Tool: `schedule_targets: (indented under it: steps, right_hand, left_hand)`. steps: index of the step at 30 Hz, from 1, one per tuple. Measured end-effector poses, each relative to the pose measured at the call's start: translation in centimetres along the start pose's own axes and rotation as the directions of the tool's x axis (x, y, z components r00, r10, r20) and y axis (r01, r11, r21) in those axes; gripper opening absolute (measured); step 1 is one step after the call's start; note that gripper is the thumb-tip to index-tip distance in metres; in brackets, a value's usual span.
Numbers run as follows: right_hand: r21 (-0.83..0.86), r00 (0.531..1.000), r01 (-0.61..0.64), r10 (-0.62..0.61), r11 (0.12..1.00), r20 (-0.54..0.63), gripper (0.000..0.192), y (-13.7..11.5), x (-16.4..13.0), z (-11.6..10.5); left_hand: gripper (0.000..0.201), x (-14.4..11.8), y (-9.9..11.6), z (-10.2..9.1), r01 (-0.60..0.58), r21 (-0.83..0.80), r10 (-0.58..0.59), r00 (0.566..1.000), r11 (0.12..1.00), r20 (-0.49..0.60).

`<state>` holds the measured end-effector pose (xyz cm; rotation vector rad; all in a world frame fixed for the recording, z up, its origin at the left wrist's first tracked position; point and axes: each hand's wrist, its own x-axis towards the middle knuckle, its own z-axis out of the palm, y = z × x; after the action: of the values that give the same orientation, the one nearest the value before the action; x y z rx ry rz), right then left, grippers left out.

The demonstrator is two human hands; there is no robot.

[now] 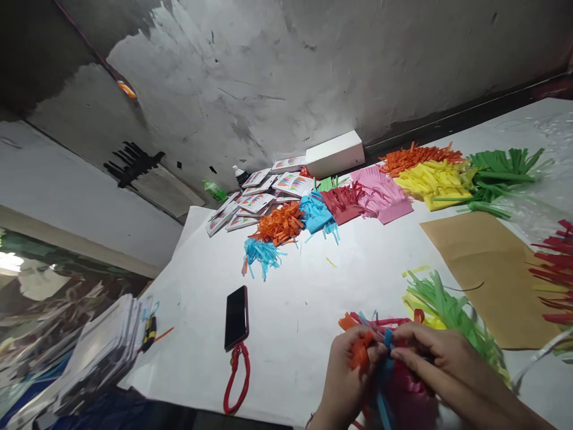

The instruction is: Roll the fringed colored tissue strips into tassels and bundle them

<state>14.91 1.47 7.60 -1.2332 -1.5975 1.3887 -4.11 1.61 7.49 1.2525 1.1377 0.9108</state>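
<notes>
In the lower right of the head view, my left hand (347,370) is closed around a bunch of fringed paper, with orange strips (360,352) showing between the fingers. My right hand (443,358) meets it, finger and thumb pinching at a blue paper strip (388,338). Pink-red paper (405,382) hangs beneath the right hand. Exactly how the strips are joined is hidden by the fingers. Close behind my right hand lies a green fringed paper bundle (443,301) beside yellow fringe.
Fringed paper stacks, including pink (380,194), yellow (434,182) and orange (280,224), line the white table's (282,334) back. Flat printed packets (255,203) and a white box (335,154) stand by the wall. A phone (236,316) with red strap lies left; brown paper (483,269) lies right.
</notes>
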Motion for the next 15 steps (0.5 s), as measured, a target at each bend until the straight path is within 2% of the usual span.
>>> schedule_targets:
  steps: [2,4,6,8,11,13,15]
  right_hand:
    - [0.174,0.991,-0.121,0.107,0.977,0.085,0.036,0.1,0.1,-0.1]
    - [0.309,0.968,-0.215,0.159,0.926,0.195,0.044,0.1,0.1,0.0]
    - [0.304,0.965,-0.216,0.155,0.928,0.214,0.044,0.0,0.1,0.2]
    - [0.166,0.989,-0.120,0.103,0.979,0.107,0.037,0.0,0.2,0.4]
    - [-0.045,0.993,0.079,-0.083,0.996,-0.089,0.032,0.2,0.5,0.5]
    - [-0.012,0.968,0.151,-0.151,0.988,-0.199,0.030,0.7,0.7,0.2]
    - [0.153,0.944,0.159,-0.104,0.975,-0.313,0.029,1.1,0.8,-0.4]
  left_hand:
    - [0.018,-0.2,-0.3,0.1,-0.117,0.138,0.115,0.993,0.983,0.025]
    - [0.015,-0.3,-0.9,0.2,-0.259,0.246,0.254,0.966,0.934,0.052]
    - [0.013,-0.4,-1.5,0.3,-0.375,0.328,0.371,0.925,0.867,0.077]
    - [0.011,-0.4,-2.1,0.4,-0.426,0.391,0.419,0.901,0.816,0.107]
    - [0.011,-0.3,-2.3,0.6,-0.371,0.405,0.355,0.927,0.835,0.117]
    - [0.012,-0.3,-2.0,0.7,-0.287,0.349,0.263,0.958,0.892,0.114]
    - [0.012,-0.3,-1.6,0.6,-0.214,0.253,0.188,0.975,0.943,0.123]
